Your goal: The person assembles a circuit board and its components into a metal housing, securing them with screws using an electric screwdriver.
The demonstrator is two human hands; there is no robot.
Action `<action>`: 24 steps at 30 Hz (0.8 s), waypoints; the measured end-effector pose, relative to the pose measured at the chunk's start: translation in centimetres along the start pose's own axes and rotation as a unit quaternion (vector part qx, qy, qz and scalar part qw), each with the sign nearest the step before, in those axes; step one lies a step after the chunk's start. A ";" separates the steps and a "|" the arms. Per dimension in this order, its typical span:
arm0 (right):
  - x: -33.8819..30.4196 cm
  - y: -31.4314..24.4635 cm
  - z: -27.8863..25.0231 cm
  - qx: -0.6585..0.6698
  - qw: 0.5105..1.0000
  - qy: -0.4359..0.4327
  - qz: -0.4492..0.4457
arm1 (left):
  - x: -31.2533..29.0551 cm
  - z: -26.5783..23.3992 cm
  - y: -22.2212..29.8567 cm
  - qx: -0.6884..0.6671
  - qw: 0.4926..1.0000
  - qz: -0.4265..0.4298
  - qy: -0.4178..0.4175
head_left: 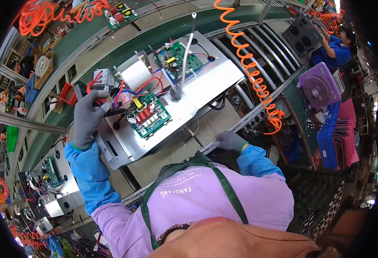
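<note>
My left hand (88,120), in a grey glove, is closed at the left end of an open metal chassis (206,88). Its thumb and fingers pinch around red wires (99,101) by the chassis's dark end panel; the exact grip is partly hidden. Close to those fingers lies a green circuit board (148,116) with red coils and a yellow part. Behind it are a white cylinder (136,76) and another green board (178,58). A grey-white cable (187,56) rises from the chassis. My right hand (230,140), also gloved, is by the near conveyor rail, apart from the chassis; its fingers are blurred.
An orange coiled hose (251,71) hangs right of the chassis, over metal rollers (264,47). A purple fan (320,86) and a blue bin (328,137) with pink sheets stand right. At far right, a co-worker (337,47) handles a black unit (303,35). A red bin (68,94) is left.
</note>
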State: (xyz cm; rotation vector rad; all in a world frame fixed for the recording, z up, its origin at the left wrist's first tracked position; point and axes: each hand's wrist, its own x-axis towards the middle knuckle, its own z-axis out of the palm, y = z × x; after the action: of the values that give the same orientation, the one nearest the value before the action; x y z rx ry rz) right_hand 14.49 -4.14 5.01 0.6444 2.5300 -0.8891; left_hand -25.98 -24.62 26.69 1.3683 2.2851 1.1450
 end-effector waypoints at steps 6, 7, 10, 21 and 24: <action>-1.8 21.6 10.8 0.600 0.675 0.288 0.320 | -0.7 0.0 0.3 0.024 0.998 -0.053 0.003; -2.1 18.7 8.5 0.496 0.704 0.372 0.346 | -0.7 0.0 0.1 0.024 0.998 -0.056 0.008; 1.1 21.6 8.0 0.543 0.770 0.165 0.291 | -1.1 -0.1 0.0 0.003 0.997 -0.073 0.012; 6.4 16.6 8.3 0.181 0.922 0.186 0.288 | -0.1 0.0 -1.5 0.012 0.996 -0.083 0.004; 5.4 14.7 9.2 0.176 0.913 0.232 0.284 | 0.0 -0.1 -0.9 0.021 0.995 -0.095 0.010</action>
State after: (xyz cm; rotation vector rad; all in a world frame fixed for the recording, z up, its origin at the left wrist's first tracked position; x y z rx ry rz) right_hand 19.71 1.59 -11.37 1.7822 2.3218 -1.0601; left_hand -26.64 -24.86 26.10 1.1293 2.4059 1.0607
